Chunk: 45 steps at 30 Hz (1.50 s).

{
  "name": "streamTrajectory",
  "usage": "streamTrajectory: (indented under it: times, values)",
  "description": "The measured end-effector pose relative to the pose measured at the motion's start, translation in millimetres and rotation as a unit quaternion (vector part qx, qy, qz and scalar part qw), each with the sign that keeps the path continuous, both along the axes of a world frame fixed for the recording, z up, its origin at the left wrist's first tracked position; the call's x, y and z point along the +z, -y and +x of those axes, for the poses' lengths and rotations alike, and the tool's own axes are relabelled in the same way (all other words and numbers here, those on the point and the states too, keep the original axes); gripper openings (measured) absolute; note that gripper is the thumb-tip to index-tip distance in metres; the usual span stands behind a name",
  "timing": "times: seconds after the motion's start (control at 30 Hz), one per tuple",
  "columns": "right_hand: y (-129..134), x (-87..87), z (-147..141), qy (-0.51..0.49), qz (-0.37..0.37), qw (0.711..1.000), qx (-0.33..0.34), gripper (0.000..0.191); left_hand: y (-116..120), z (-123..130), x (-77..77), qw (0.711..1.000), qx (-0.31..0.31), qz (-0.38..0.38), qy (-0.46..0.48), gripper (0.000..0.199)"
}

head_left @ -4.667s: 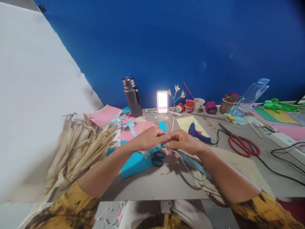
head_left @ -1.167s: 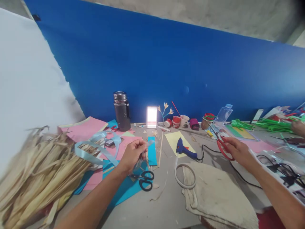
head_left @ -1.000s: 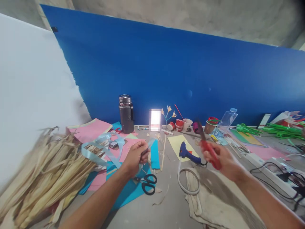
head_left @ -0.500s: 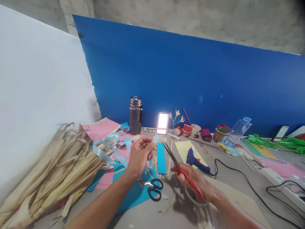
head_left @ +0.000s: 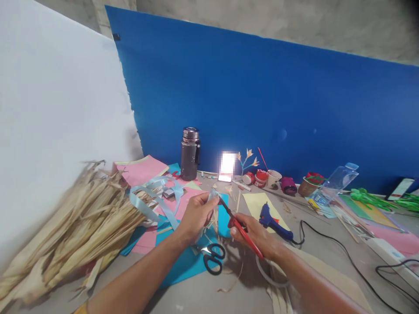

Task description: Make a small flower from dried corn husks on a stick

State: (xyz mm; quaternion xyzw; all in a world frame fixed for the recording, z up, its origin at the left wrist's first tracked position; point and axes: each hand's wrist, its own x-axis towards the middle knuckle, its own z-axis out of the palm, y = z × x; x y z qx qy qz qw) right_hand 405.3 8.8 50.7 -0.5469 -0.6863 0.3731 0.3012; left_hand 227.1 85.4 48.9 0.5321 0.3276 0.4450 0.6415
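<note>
My left hand point(head_left: 200, 213) pinches the end of a light blue ribbon point(head_left: 212, 194), with a short piece standing up above the fingertips. The rest of the ribbon seems to loop over the papers at left. My right hand point(head_left: 251, 233) is wrapped around red-handled scissors point(head_left: 244, 237). Their blades reach the ribbon beside my left fingertips; whether they are parted there I cannot tell. Under my hands lie a blue paper strip point(head_left: 224, 218) and thin husk scraps. Black-handled scissors point(head_left: 214, 257) rest on blue paper point(head_left: 183, 266) in front of my left wrist.
A heap of dried corn husks point(head_left: 75, 226) fills the left. At the back stand a dark thermos point(head_left: 190, 155), a bright phone point(head_left: 227, 168), a small flower stem point(head_left: 244, 165) and paint pots point(head_left: 261, 179). A blue glue gun point(head_left: 275, 224) with its black cord lies at right.
My right hand has moved left and up, bringing the scissor blades to the ribbon at my left fingertips. The view has shifted slightly.
</note>
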Motion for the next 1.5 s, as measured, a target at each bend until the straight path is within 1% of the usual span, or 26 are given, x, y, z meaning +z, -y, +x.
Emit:
streamTrajectory:
  times: [0.07, 0.13, 0.23, 0.43, 0.5, 0.57, 0.7, 0.83, 0.93, 1.07, 1.2, 1.33, 1.4, 1.5]
  values:
    - [-2.3, -10.8, 3.0, -0.051, -0.033, 0.998, 0.012, 0.060, -0.8, -1.1, -0.5, 1.000, -0.016, -0.007, -0.005, 0.038]
    - [-2.2, -22.8, 7.3, -0.094, -0.064, 0.993, 0.007, 0.063, -3.3, -2.5, -2.2, 1.000, -0.019, -0.015, -0.008, 0.038]
    - [0.6, -32.2, 12.9, -0.116, -0.068, 0.991, 0.018, 0.064, -8.2, -3.9, -5.6, 1.000, -0.006, -0.021, -0.005, 0.035]
    - [5.5, -25.2, 14.9, -0.063, -0.027, 0.996, 0.063, 0.065, -10.6, -1.3, -8.6, 0.998, 0.041, -0.030, 0.024, 0.028]
    - [6.1, -24.9, 13.4, -0.056, -0.021, 0.996, 0.064, 0.062, -8.5, 0.6, -9.2, 0.998, 0.050, -0.028, 0.024, 0.026]
    - [6.2, -25.6, 11.5, -0.048, -0.015, 0.997, 0.051, 0.060, -5.4, 2.6, -10.3, 0.998, 0.053, -0.014, 0.010, 0.023]
    - [6.2, -25.9, 8.4, -0.046, -0.010, 0.999, 0.027, 0.059, 1.6, 6.1, -11.8, 0.998, 0.034, 0.026, -0.041, 0.021]
    - [8.1, -23.2, 6.1, -0.051, -0.002, 0.998, 0.031, 0.058, 6.7, 7.1, -8.3, 0.997, 0.003, 0.053, -0.063, 0.020]
    - [10.6, -20.2, 3.5, -0.059, 0.011, 0.997, 0.043, 0.059, 8.1, 6.6, -4.6, 0.996, 0.002, 0.050, -0.074, 0.020]
    - [12.7, -20.6, 0.1, -0.074, -0.002, 0.996, 0.049, 0.061, 8.2, 6.1, -2.9, 0.997, 0.005, 0.031, -0.071, 0.019]
    - [13.3, -28.1, -2.3, -0.079, -0.020, 0.996, 0.025, 0.063, 8.3, 6.6, -3.0, 0.997, 0.004, 0.026, -0.065, 0.018]
    - [14.1, -34.5, -4.1, -0.098, -0.045, 0.994, -0.012, 0.065, 7.6, 6.5, -4.4, 0.997, 0.000, 0.031, -0.072, 0.020]
    - [14.4, -35.6, -4.0, -0.107, -0.052, 0.993, -0.008, 0.066, 6.7, 5.6, -5.5, 0.997, -0.006, 0.030, -0.071, 0.021]
    - [14.9, -35.3, -3.1, -0.123, -0.063, 0.990, 0.011, 0.064, 5.2, 3.0, -6.2, 0.997, -0.035, 0.023, -0.065, 0.022]
